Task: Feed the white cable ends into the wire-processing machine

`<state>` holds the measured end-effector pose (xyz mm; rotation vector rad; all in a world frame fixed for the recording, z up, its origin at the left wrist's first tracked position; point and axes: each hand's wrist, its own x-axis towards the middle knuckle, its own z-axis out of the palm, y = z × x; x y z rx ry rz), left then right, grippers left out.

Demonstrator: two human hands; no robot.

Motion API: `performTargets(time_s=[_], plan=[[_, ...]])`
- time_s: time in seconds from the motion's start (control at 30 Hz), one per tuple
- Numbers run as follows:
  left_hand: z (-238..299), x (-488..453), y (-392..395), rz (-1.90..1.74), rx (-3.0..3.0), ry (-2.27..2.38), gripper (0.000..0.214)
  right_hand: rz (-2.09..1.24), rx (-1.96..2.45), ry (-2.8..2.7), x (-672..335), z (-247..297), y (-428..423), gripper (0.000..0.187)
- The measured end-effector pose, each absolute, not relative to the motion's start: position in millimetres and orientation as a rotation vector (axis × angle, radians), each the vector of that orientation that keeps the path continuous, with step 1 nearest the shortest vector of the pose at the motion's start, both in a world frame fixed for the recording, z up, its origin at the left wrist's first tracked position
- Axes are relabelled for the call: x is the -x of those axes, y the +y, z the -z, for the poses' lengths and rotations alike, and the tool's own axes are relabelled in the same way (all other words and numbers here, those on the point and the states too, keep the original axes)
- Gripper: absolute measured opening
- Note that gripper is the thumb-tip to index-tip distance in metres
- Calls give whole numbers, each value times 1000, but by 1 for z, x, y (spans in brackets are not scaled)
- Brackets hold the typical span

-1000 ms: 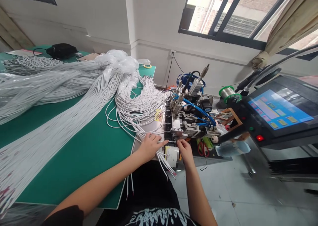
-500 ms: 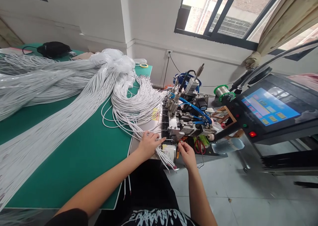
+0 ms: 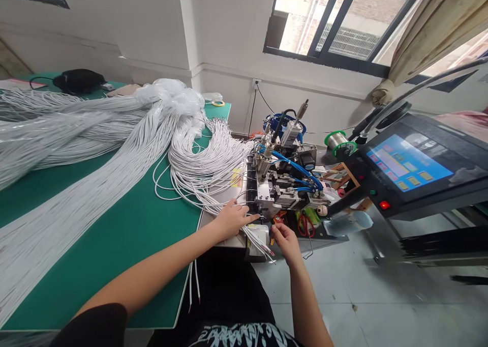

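My left hand rests on a fan of white cables at the green table's right edge, its index finger stretched toward the front of a small machine with blue hoses. Its other fingers press on the cables. My right hand is just below the machine's front, fingers pinched together on something too small to name. Stripped cable ends with red tips hang off the edge between my two hands.
Large bundles of white cables cover the green table. A touch screen with a red button stands to the right. A solder spool, red-handled scissors and a black pouch lie about.
My right hand has drawn back a little from the machine's front toward me. My left hand stays on the cables. The view has drifted slightly.
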<state>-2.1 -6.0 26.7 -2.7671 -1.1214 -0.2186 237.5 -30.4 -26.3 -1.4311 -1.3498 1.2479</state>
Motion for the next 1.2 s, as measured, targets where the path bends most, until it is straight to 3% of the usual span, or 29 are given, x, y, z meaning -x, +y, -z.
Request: performTargets(time_s=[0.27, 0.5, 0.77, 1.0, 1.2], plan=[[-24, -1, -1, 159, 2780, -1129, 59, -1293, 1408, -1338, -236, 35, -27, 43], [-14, 8, -13, 421, 2742, -1278, 53, -1263, 1416, -1330, -241, 17, -34, 44], [-13, 12, -27, 565, 2697, -1460, 58, -1093, 1481, -1533, -246, -19, -55, 36], [-15, 8, -27, 652, 2599, -1514, 62, -708, 1335, -2003, -214, -37, -48, 29], [-7, 9, -24, 617, 2563, -1361, 45, -649, 1144, -2176, -206, -22, -27, 31]])
